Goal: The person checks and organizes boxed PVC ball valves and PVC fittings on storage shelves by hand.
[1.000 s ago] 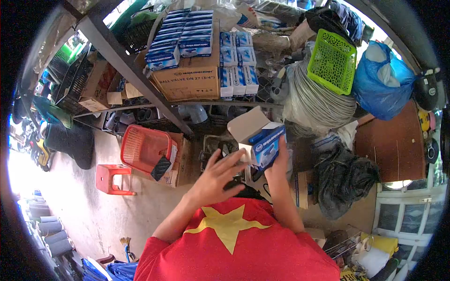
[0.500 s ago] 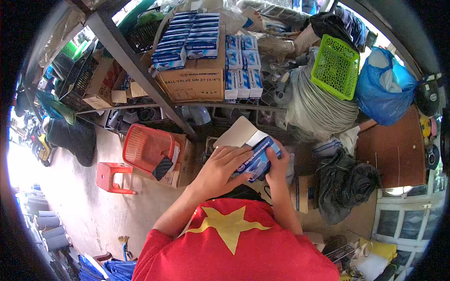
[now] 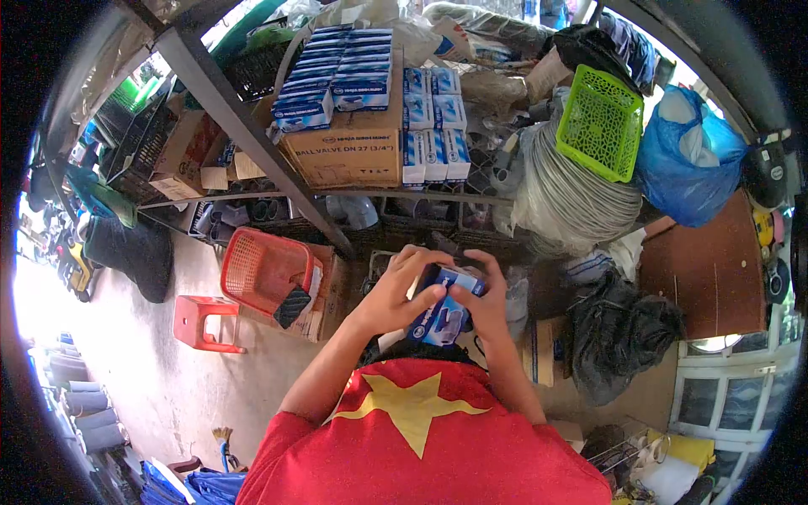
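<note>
From my remote feed I'm seeing left hand (image 3: 396, 295) and right hand (image 3: 486, 305), half-curled, gripping the blue box (image 3: 442, 323) between them, beyond the red shirt (image 3: 337, 463); they're hiding its far end.

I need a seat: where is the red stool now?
In the head view, the stool stands on the floor at the left, just below and left of the red basket.

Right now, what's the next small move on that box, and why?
Probably steady the blue-and-white box with the right hand and lift the left hand slightly: both hands are on it, and its far end is too covered to tell whether it's closed.
</note>
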A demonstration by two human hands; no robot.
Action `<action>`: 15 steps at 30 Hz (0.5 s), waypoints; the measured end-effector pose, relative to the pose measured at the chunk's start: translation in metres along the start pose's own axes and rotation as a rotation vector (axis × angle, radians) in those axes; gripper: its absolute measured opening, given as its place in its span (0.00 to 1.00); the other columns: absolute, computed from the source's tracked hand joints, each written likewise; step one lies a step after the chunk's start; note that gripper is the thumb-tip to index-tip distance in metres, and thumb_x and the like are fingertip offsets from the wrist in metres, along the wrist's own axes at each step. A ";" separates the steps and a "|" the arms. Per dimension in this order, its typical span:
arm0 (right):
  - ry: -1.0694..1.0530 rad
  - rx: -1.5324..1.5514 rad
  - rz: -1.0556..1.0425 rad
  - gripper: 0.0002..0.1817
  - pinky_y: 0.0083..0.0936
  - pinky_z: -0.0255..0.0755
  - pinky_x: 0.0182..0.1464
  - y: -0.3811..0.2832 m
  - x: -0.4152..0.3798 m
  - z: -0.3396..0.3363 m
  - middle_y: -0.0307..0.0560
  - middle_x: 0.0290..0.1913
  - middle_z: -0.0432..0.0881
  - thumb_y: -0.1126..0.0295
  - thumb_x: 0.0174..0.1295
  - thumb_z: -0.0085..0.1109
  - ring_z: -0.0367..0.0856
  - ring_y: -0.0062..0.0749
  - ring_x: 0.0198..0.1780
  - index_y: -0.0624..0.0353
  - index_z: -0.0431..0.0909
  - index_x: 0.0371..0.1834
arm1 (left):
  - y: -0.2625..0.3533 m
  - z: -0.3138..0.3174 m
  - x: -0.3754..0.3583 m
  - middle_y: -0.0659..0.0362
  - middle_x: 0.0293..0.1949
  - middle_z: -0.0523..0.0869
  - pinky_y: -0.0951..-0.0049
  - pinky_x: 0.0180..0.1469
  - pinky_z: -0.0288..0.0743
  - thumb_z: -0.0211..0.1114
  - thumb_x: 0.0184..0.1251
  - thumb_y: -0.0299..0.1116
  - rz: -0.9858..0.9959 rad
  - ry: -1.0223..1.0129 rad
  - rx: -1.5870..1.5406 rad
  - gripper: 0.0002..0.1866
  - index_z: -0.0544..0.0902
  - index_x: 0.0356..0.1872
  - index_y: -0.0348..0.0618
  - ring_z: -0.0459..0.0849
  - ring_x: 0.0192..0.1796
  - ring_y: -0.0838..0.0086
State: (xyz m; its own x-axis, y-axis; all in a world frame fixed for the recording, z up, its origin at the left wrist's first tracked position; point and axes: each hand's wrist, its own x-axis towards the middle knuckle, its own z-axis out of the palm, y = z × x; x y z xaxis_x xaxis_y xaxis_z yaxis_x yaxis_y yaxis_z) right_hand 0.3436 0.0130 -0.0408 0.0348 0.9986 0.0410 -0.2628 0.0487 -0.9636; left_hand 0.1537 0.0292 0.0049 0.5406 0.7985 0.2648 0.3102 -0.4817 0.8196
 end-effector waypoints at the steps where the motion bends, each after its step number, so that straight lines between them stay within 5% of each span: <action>1: 0.058 0.031 -0.012 0.24 0.24 0.75 0.45 -0.003 0.001 0.004 0.43 0.40 0.83 0.68 0.47 0.77 0.80 0.24 0.42 0.64 0.78 0.45 | -0.005 0.010 0.000 0.50 0.59 0.75 0.62 0.67 0.59 0.55 0.72 0.46 -0.044 0.129 -0.208 0.29 0.66 0.66 0.36 0.71 0.62 0.59; 3: 0.040 -0.116 0.020 0.23 0.23 0.74 0.43 0.000 0.009 -0.008 0.43 0.39 0.82 0.69 0.47 0.77 0.80 0.24 0.41 0.62 0.76 0.44 | -0.020 0.041 -0.005 0.51 0.62 0.74 0.63 0.69 0.59 0.50 0.76 0.47 -0.125 0.390 -0.623 0.28 0.66 0.67 0.37 0.70 0.65 0.61; 4: 0.031 -0.188 0.031 0.22 0.22 0.74 0.42 0.001 0.015 -0.012 0.43 0.38 0.82 0.70 0.47 0.77 0.80 0.24 0.41 0.61 0.76 0.43 | -0.036 0.049 -0.009 0.51 0.64 0.73 0.63 0.70 0.58 0.46 0.77 0.49 -0.198 0.359 -0.801 0.29 0.66 0.67 0.37 0.69 0.67 0.62; 6: -0.087 -0.594 -0.048 0.26 0.30 0.77 0.39 -0.024 0.018 -0.002 0.49 0.35 0.84 0.56 0.49 0.74 0.84 0.36 0.38 0.60 0.76 0.45 | -0.066 0.064 -0.020 0.51 0.66 0.70 0.62 0.73 0.56 0.38 0.78 0.53 -0.347 0.278 -1.157 0.31 0.64 0.69 0.37 0.66 0.70 0.64; 7: -0.165 -0.836 -0.049 0.27 0.33 0.77 0.39 -0.042 0.020 0.009 0.51 0.35 0.84 0.52 0.49 0.73 0.85 0.40 0.37 0.59 0.76 0.45 | -0.068 0.075 -0.023 0.50 0.63 0.74 0.59 0.68 0.64 0.37 0.77 0.56 -0.495 0.332 -1.260 0.32 0.67 0.67 0.39 0.74 0.64 0.60; 9: -0.283 -1.176 -0.132 0.32 0.45 0.77 0.37 -0.042 0.020 0.028 0.56 0.32 0.84 0.40 0.50 0.65 0.84 0.52 0.36 0.59 0.76 0.43 | -0.086 0.095 -0.035 0.51 0.62 0.76 0.57 0.66 0.67 0.38 0.76 0.58 -0.557 0.352 -1.579 0.33 0.69 0.66 0.42 0.76 0.63 0.59; 11: -0.310 -1.291 -0.245 0.28 0.45 0.77 0.35 -0.021 0.023 0.048 0.54 0.30 0.84 0.42 0.52 0.65 0.85 0.51 0.34 0.57 0.77 0.41 | -0.089 0.103 -0.040 0.53 0.58 0.80 0.55 0.63 0.72 0.40 0.74 0.60 -0.482 0.328 -1.855 0.32 0.73 0.63 0.46 0.79 0.59 0.58; 15: -0.293 -1.304 -0.172 0.27 0.46 0.77 0.35 -0.025 0.048 0.060 0.56 0.32 0.84 0.43 0.55 0.61 0.85 0.52 0.34 0.58 0.77 0.39 | -0.094 0.096 -0.035 0.54 0.57 0.80 0.56 0.65 0.69 0.41 0.73 0.60 -0.677 0.628 -1.727 0.32 0.72 0.61 0.45 0.79 0.59 0.61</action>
State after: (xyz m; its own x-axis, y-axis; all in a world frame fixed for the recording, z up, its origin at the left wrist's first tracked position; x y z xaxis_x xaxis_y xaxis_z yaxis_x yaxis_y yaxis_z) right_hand 0.2942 0.0607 0.0010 -0.2743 0.9581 0.0824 0.8312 0.2793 -0.4807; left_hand 0.1807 0.0120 -0.1296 0.2508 0.8514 -0.4607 -0.8688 0.4079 0.2808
